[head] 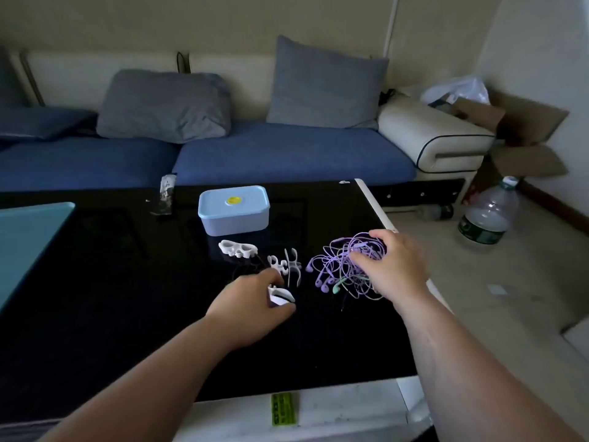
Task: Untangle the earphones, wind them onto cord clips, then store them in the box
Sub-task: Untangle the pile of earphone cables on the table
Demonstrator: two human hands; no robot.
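Both forearms enter from the bottom, cut off by the frame. At the near edge of the black glossy table, a green label lies on the pale rim; its print is too small to read.

Toward the middle of the surface, the left hand pinches a white cord clip between thumb and curled fingers. Part of the clip is hidden by the fingers, and a dark line crosses it. Just beyond that hand a thin black cord is barely distinguishable from the dark surface.

Near the right edge, the right hand rests on the earphones, a loose heap of lilac cables. Its fingers are curled into the strands and grasp them. The hand covers the heap's right side. Several lilac buds and one mint-green bud stick out on the near left; how many sets are knotted together cannot be told.

Between the hands and further back lie loose white clips: an overlapping cluster whose count is unclear, and a flat one.

Beyond these, mid-surface, stands the pale blue box, lid on, with a yellow sticker on top. A dark packet lies near the far edge. A teal slab is cut off at the left edge.

Past the table are a blue sofa with grey cushions, and on the floor a cardboard carton and a large water bottle.
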